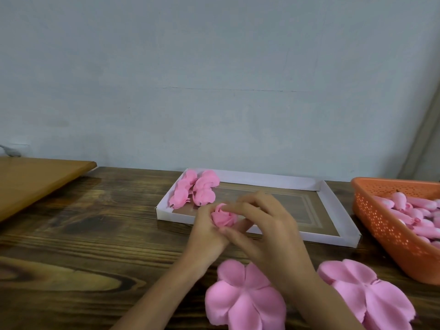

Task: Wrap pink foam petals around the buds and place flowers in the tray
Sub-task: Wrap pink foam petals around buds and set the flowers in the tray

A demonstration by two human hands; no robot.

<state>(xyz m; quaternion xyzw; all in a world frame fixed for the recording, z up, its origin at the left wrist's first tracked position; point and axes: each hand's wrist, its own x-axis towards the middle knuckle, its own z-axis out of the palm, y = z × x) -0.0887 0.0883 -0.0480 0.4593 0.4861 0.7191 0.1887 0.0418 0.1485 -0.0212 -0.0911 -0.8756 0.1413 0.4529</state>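
so both the left hand (206,228) and right hand (264,225) are pinching a half-wrapped pink foam rose (223,217) just above the dark wooden counter (95,234), 2 rows done in the shallow white cardboard tray (333,206), and the orange plastic basket (381,225) looks full of pale pink foam buds (409,210), so loads left.

The shallow white cardboard tray (338,206) is sitting mid-table; finished pink foam flowers (194,190) are lying in its far-left corner, the orange perforated plastic basket (385,232) standing to its right, flat pink foam petal pieces (245,301) lying before it.
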